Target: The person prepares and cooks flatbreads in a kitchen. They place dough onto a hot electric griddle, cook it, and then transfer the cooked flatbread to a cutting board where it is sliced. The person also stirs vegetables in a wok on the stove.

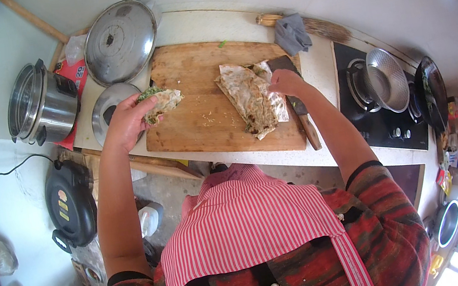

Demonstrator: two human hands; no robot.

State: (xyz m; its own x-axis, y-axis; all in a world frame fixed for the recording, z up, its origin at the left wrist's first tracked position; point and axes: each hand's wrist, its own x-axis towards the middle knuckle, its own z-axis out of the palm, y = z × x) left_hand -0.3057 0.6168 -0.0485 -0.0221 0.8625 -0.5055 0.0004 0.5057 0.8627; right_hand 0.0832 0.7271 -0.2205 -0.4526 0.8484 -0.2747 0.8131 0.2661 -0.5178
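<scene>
My left hand (127, 119) grips a cut piece of stuffed flatbread (162, 105), with chopped green filling showing at its end. It is held above the left edge of a wooden cutting board (191, 135). A larger portion of browned flatbread (249, 98) lies on the right half of the board, in overlapping pieces. My right hand (288, 83) pinches at the right side of this portion; the fingertips are partly hidden. Beneath that hand lies a cleaver (297, 105), its dark blade partly covered and its wooden handle pointing towards me.
Left of the board are a large steel lid (120, 43), a smaller lid (103, 111) and a steel electric pot (54, 104). A grey cloth (292, 34) lies by the back right corner. On the right, a gas hob (355, 122) carries a perforated metal bowl (387, 80) and a dark wok (432, 93).
</scene>
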